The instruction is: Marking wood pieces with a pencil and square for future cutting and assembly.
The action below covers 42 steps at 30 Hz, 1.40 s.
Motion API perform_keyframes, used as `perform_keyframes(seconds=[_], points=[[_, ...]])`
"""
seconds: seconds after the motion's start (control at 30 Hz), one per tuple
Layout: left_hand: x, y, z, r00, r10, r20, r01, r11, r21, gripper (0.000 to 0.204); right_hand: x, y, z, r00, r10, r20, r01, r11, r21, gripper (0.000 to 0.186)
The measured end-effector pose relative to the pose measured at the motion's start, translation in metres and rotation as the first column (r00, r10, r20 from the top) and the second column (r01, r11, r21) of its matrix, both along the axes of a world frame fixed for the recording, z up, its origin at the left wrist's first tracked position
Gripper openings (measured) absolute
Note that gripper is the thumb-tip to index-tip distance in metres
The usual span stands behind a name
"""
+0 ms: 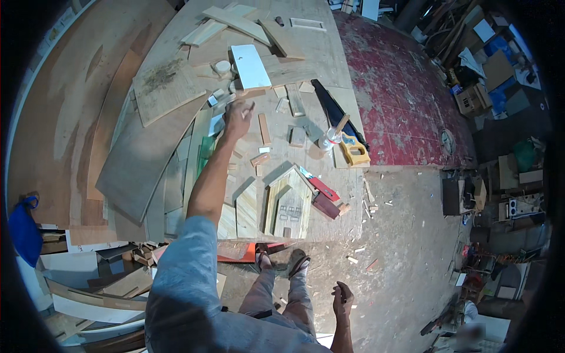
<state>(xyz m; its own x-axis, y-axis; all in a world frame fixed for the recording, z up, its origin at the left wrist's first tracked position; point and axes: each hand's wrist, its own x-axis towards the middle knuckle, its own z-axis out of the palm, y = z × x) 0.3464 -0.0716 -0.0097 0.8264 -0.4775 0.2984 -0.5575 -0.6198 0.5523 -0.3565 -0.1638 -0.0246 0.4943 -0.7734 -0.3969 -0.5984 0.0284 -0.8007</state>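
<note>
My left hand (238, 119) reaches far over the workbench, its fingers apart and nothing visible in them. Just beyond its fingertips are small wood offcuts (219, 94) and a white-faced board (251, 66). Down at my right side hangs my right hand (342, 299), loosely open, away from the bench. A house-shaped wooden piece (299, 213) with windows drawn on it stands near the bench's front edge. Left of it is a second pointed wooden piece (247, 210). A red-handled tool (322, 187) lies to the right, against a dark reddish block (325, 206).
A handsaw with a yellow handle (355, 152) lies along the bench's right side, beside a clear jar (331, 139) holding a brush. Large plywood sheets (147, 156) cover the left side. Wood scraps (352, 259) litter the concrete floor; crowded shelves (512, 200) stand far right.
</note>
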Motion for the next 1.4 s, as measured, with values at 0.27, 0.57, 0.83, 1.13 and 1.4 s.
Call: perform_keyframes(seconds=[0.27, 0.57, 0.83, 1.13, 1.4], points=[[-0.04, 0.011, 0.072, 0.634, -0.501, -0.589, -0.319, 0.525, -0.789, 0.048, 0.005, -0.007, 0.005, 0.999, 0.035, 0.029, -0.035, 0.999, -0.019, 0.028], [-0.113, 0.021, 0.104, 0.692, -0.376, -0.616, -0.112, 0.788, -0.606, 0.069, 0.026, -0.01, 0.016, 0.986, 0.138, 0.093, -0.132, 0.989, -0.065, 0.029], [-0.199, 0.034, 0.006, 0.592, -0.329, -0.736, -0.109, 0.872, -0.477, 0.058, 0.037, -0.002, 0.018, 0.987, 0.141, 0.082, -0.14, 0.99, -0.018, 0.029], [-0.27, 0.056, -0.043, 0.403, -0.262, -0.877, -0.165, 0.922, -0.351, 0.032, 0.022, 0.014, 0.015, 0.982, 0.172, 0.073, -0.172, 0.985, -0.007, 0.03], [-0.304, 0.069, -0.054, 0.381, -0.117, -0.917, -0.195, 0.959, -0.204, 0.027, 0.03, 0.019, 0.023, 0.98, 0.14, 0.144, -0.136, 0.99, -0.035, 0.029]])
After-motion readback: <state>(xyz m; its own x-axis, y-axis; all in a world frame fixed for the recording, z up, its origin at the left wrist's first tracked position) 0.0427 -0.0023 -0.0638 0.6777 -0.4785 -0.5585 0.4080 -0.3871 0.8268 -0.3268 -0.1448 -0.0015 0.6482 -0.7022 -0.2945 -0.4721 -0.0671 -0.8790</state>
